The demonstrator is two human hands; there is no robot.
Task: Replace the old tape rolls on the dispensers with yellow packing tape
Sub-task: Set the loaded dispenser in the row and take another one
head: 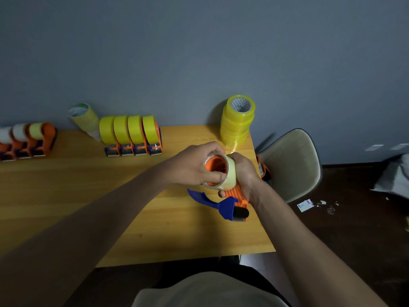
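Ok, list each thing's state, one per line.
Left hand: grips the pale old roll.
Right hand: holds the orange dispenser.
Old roll: on the dispenser's hub.
Four dispensers: loaded with yellow tape.
Yellow roll stack: upright on the table.

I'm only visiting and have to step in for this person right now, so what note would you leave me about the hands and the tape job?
Left hand grips the pale old roll, which sits on the orange hub of the dispenser in hand.
Right hand holds that dispenser's orange body above the table.
Done: four dispensers at the back carry yellow tape.
Left: pull this old roll off, fit one from the yellow stack, then do the three dispensers at far left with pale rolls.
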